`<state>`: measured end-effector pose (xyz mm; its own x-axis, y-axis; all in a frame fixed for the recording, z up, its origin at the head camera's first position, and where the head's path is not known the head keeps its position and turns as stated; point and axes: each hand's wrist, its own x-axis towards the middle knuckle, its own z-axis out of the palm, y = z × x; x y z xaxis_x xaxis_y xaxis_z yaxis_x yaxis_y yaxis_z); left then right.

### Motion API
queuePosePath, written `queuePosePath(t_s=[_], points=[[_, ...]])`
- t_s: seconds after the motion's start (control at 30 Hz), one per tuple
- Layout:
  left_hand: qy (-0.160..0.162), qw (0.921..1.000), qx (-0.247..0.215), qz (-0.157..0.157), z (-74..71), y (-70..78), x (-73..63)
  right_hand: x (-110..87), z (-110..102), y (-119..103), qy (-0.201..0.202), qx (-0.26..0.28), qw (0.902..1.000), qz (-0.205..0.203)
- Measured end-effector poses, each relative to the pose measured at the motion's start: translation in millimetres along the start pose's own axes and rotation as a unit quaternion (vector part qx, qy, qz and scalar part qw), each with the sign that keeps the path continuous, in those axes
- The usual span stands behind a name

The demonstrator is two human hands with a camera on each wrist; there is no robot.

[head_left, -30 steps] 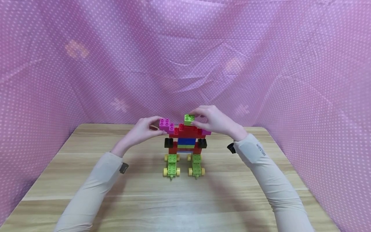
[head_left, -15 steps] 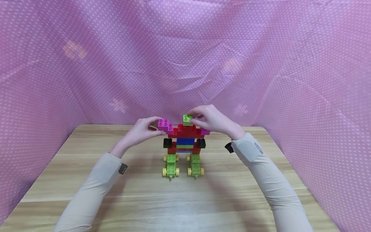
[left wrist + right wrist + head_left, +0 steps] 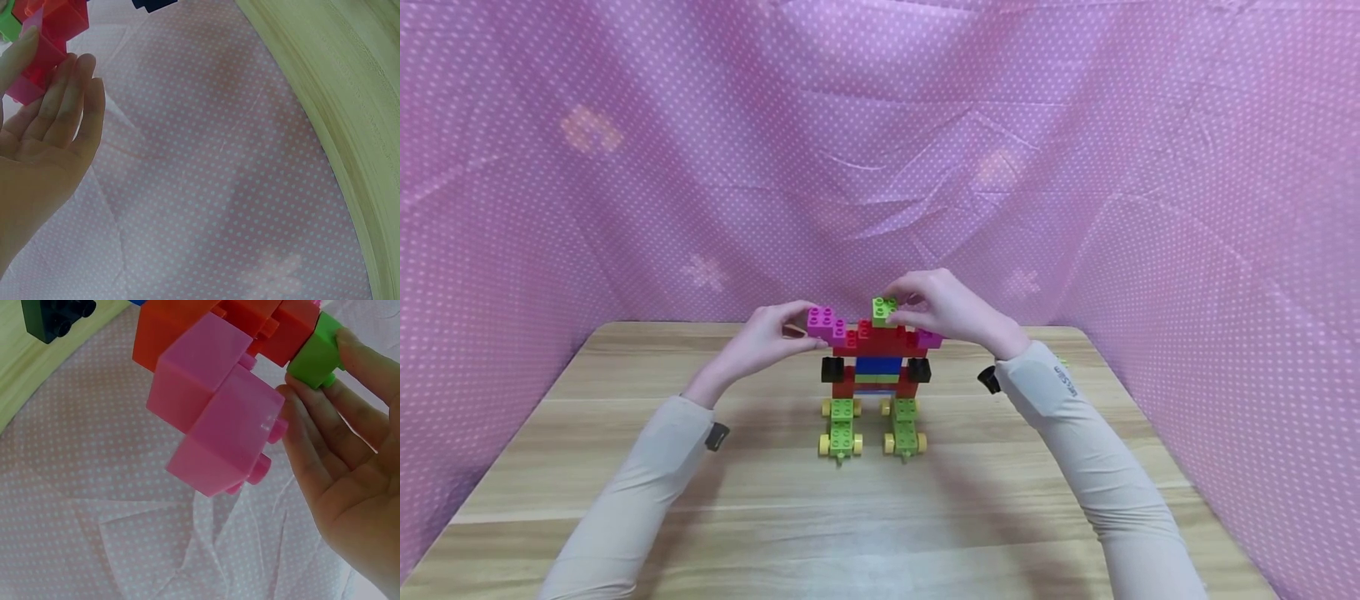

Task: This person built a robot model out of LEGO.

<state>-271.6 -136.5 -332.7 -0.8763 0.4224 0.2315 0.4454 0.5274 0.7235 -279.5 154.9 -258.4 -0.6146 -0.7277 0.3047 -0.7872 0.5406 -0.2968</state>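
A figure of toy building bricks stands upright on the table, with two green wheeled bases (image 3: pixel 841 435) as its feet. Red bricks (image 3: pixel 880 343), a blue brick (image 3: pixel 878 366) and black side bricks (image 3: pixel 832 369) make up its body. My left hand (image 3: pixel 767 340) grips the stepped pink bricks (image 3: pixel 821 322) at the figure's left shoulder, thumb in front and fingers behind. On top, a light green brick (image 3: pixel 882 312) is pinched between thumb and fingers of my right hand (image 3: pixel 943 307); it meets the red brick below. More pink bricks (image 3: pixel 215 428) jut from the right shoulder, partly hidden in the head view.
The wooden table (image 3: pixel 760 517) ends just behind the figure. Pink dotted cloth (image 3: pixel 880 167) hangs at the back and both sides. A small green thing (image 3: pixel 1063 362) shows beyond my right sleeve, mostly hidden.
Figure and both hands appear slightly further left in the head view. My right hand has shifted a little left with the green brick; both grips look the same.
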Motion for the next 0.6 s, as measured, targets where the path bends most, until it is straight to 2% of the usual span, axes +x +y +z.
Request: queuePosePath(t_s=[0.2,0.47,0.6], points=[[-0.003,1.0000,0.000,0.000,-0.5,1.2,-0.1,1.1,-1.0,-2.0,-0.007,-0.014,0.9999,-0.007],[-0.003,1.0000,-0.001,0.005,-1.9,2.0,0.9,1.8,2.5,-2.4,0.013,-0.035,0.9993,-0.005],[-0.003,1.0000,-0.003,0.003,-1.3,0.8,0.7,0.9,3.0,-3.8,0.010,-0.040,0.9991,0.002]])
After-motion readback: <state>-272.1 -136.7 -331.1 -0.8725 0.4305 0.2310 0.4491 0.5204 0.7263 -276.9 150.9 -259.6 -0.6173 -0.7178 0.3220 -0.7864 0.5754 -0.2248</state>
